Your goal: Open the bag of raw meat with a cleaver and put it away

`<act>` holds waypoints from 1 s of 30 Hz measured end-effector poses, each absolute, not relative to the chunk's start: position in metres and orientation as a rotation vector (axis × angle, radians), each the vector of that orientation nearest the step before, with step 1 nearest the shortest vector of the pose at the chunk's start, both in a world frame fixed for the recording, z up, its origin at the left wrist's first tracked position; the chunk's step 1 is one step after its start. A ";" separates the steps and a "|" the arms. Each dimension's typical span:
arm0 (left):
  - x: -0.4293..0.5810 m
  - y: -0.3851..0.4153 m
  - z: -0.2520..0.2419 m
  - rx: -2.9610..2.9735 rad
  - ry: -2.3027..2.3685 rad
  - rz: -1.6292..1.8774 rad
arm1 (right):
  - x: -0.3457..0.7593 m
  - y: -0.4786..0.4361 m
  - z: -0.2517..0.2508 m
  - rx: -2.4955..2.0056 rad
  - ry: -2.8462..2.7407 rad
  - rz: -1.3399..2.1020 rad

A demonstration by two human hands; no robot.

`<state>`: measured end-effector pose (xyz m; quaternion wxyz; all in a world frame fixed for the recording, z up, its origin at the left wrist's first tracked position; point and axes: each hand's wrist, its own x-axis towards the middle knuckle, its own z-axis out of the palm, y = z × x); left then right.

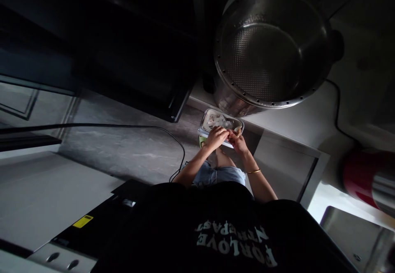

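My left hand (217,136) is closed, its fingertips pinched together and meeting those of my right hand; what lies in them is too small to make out. My right hand (238,143), below a gold bangle (253,171) on the wrist, is closed around a small pale-brown piece (237,130) whose kind I cannot tell. Both hands are over the near side of a small bin (202,132) with pale, crumpled contents that look like plastic and scraps. The bin sits low, in front of my legs.
A large steel pot (265,59) stands on the white counter (277,125) just beyond the bin. A black cord (123,126) runs across at left. A dark appliance (148,59) rises at upper left. A red-and-silver appliance (364,174) is at right, beside the sink (348,227).
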<state>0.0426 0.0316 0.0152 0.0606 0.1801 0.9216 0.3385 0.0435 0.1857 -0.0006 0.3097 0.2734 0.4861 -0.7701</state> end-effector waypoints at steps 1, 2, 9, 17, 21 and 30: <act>0.043 0.031 0.016 0.556 2.792 1.020 | 0.044 0.186 0.001 0.717 1.271 -2.026; 0.043 0.031 0.016 0.562 2.794 1.015 | 0.044 0.187 0.002 0.710 1.263 -2.010; 0.039 0.027 0.013 0.425 2.834 1.010 | 0.039 0.189 0.014 0.628 1.298 -1.879; 0.021 0.018 -0.013 -0.021 2.896 0.941 | 0.044 0.196 0.010 0.618 1.201 -1.935; 0.023 0.024 -0.019 -0.055 2.768 1.000 | 0.044 0.198 0.004 0.665 1.200 -1.970; 0.035 0.035 -0.006 0.199 2.440 1.694 | 0.041 0.197 0.002 0.657 1.276 -1.953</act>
